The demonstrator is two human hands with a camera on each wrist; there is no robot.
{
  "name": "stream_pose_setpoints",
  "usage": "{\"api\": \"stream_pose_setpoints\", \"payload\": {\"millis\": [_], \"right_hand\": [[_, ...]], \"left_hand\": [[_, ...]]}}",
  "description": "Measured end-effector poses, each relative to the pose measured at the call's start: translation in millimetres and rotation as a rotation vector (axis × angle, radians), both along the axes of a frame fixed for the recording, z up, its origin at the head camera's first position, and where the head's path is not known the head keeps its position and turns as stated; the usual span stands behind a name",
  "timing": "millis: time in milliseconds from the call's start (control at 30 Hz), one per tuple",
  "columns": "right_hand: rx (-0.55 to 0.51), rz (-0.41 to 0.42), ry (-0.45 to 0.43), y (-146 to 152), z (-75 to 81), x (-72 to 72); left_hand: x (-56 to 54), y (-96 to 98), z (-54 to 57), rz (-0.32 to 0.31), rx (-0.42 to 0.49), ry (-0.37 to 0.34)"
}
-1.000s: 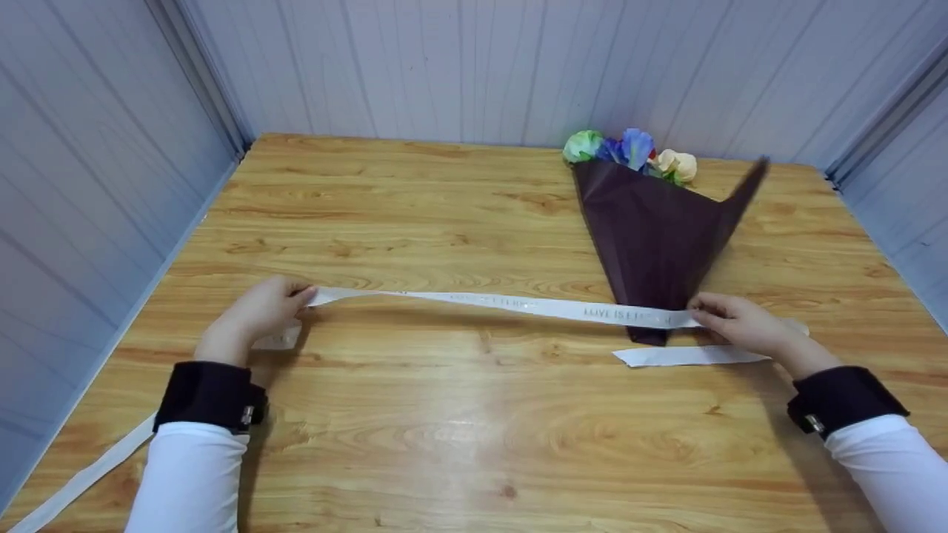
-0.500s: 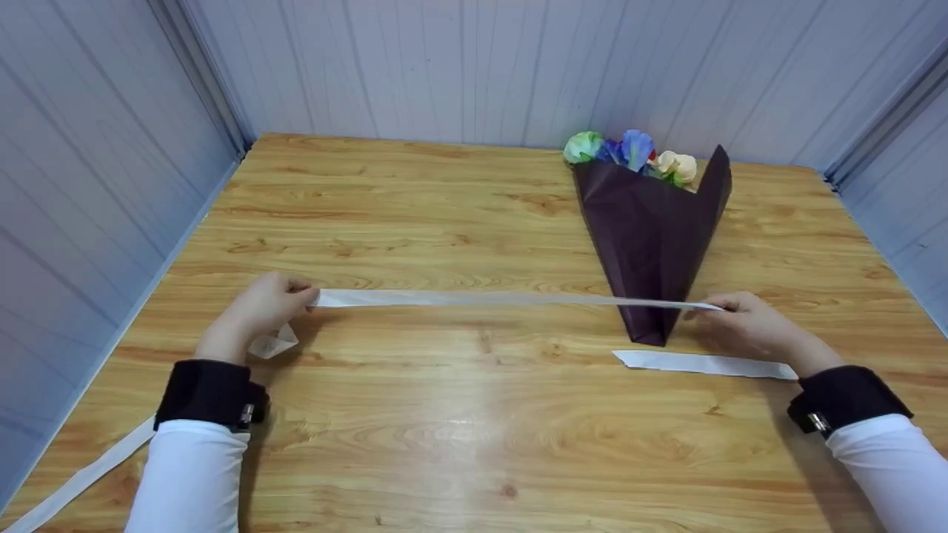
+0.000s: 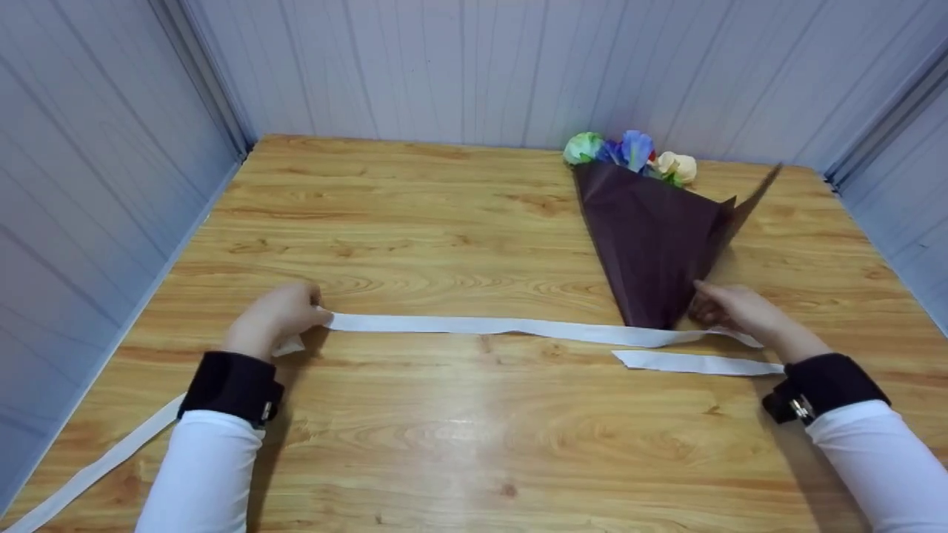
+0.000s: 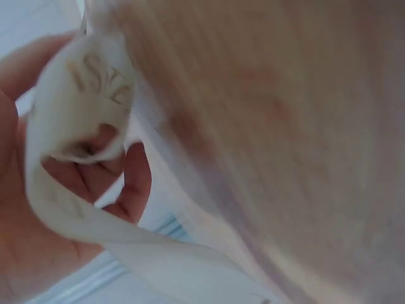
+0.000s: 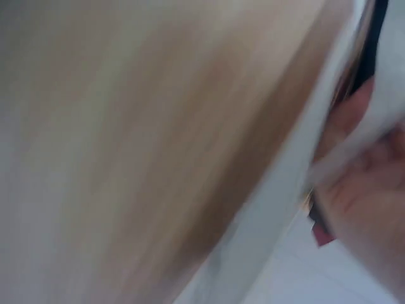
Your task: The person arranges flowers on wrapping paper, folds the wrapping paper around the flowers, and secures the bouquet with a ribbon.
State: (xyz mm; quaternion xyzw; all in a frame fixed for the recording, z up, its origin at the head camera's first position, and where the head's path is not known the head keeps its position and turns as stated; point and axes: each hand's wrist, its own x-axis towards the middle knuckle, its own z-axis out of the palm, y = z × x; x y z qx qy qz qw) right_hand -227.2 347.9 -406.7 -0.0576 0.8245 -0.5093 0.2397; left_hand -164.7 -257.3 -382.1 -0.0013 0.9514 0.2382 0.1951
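Note:
A long white ribbon runs across the table between the two hands, passing over the bouquet's narrow lower end. My left hand pinches it at the left; gold lettering shows on the ribbon loop over the palm in the left wrist view. At the right, my right hand has its fingers curled by the lower right edge of the bouquet, which is wrapped in dark purple paper. The ribbon passes along those fingers in the blurred right wrist view, its end partly hidden by the hand.
A short cut piece of white ribbon lies just below the bouquet. More ribbon trails off at the lower left, past the left forearm. Green, blue and cream flowers top the bouquet near the back wall.
The ribbon has come down toward the person, and both hands have shifted slightly inward. The bouquet's right paper flap swung in, then back outward to the right.

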Motion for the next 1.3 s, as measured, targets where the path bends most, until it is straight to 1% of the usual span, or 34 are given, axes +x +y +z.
{"api": "stream_pose_setpoints", "payload": {"millis": [67, 100, 200, 333, 400, 467, 500, 567, 633, 700, 767, 900, 1000, 1067, 1133, 1300], "right_hand": [[0.079, -0.075, -0.034, -12.7, 5.4, -0.8], [0.114, -0.094, -0.058, -17.7, 7.2, -2.3], [0.19, -0.104, -0.113, -31.2, 13.5, -6.4], [0.286, -0.103, -0.145, -43.2, 20.1, -12.7], [0.312, -0.14, -0.16, -48.5, 19.9, -16.3], [0.35, -0.173, -0.138, -54.6, 17.7, -19.0], [0.369, -0.186, -0.112, -58.0, 16.1, -20.2], [0.429, -0.203, -0.042, -65.0, 12.5, -22.4], [0.505, -0.202, 0.027, -72.1, 10.1, -24.5], [0.535, -0.214, 0.071, -78.0, 8.3, -26.9], [0.552, -0.244, 0.089, -83.3, 7.3, -29.0], [0.57, -0.308, 0.132, -92.2, 5.9, -31.8], [0.515, -0.375, 0.133, -96.7, 3.8, -33.3], [0.453, -0.416, 0.109, -98.1, 2.6, -34.3], [0.368, -0.451, 0.066, -98.3, 1.7, -35.4], [0.225, -0.464, -0.042, -94.7, 3.7, -37.8]], "left_hand": [[-1.1, 5.9, 0.1, -0.01, -0.049, 0.035], [-1.9, 8.9, -0.1, -0.017, -0.062, 0.048], [-4.4, 17.7, -0.2, -0.044, -0.087, 0.096], [-6.4, 33.8, 2.4, -0.079, -0.098, 0.157], [-7.3, 45.4, 5.8, -0.095, -0.101, 0.178], [-8.3, 58.3, 9.8, -0.106, -0.096, 0.193], [-8.7, 65.0, 11.6, -0.115, -0.094, 0.2], [-9.6, 78.5, 14.9, -0.132, -0.092, 0.21], [-10.8, 91.3, 17.4, -0.146, -0.08, 0.205], [-12.5, 103.2, 18.8, -0.172, -0.074, 0.211], [-14.7, 114.4, 19.5, -0.191, -0.061, 0.217], [-18.9, 135.3, 19.0, -0.239, -0.045, 0.249], [-20.0, 149.3, 17.9, -0.258, -0.021, 0.258], [-20.5, 157.6, 16.7, -0.266, 0.002, 0.254], [-21.0, 164.2, 15.3, -0.272, 0.022, 0.246], [-22.7, 172.2, 11.2, -0.275, 0.044, 0.243]]}}
